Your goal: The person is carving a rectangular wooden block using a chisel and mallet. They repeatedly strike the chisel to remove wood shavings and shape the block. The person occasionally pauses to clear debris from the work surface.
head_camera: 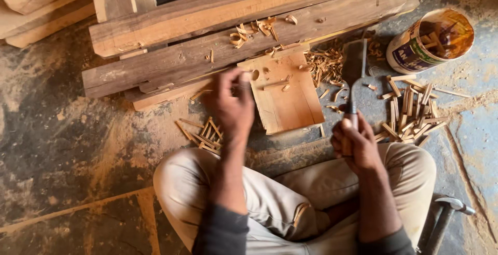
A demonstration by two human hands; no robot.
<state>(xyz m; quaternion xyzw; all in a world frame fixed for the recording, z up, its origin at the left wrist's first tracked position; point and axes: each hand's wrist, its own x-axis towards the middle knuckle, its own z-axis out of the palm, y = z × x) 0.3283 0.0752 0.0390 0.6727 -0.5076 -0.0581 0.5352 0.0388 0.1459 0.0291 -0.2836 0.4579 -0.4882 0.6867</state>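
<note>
Sawdust covered the workshop floor [78, 141], where rough timber beams [249, 32] lay stacked along the far edge. Against them rested a small square board [290, 99] (strewn with curled shavings). The left hand [233, 104] pinched a small peg-like piece, too blurred to name, at the board's near-left corner. The right hand [355, 143] gripped a flat chisel [354, 68], fingers wrapped tight round its handle, beside a glue tub [410, 52].

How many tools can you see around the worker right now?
2. A chisel in the right hand, blade toward the beams. A hammer lies on the floor by the right knee. Others may be hidden under shavings.
</note>
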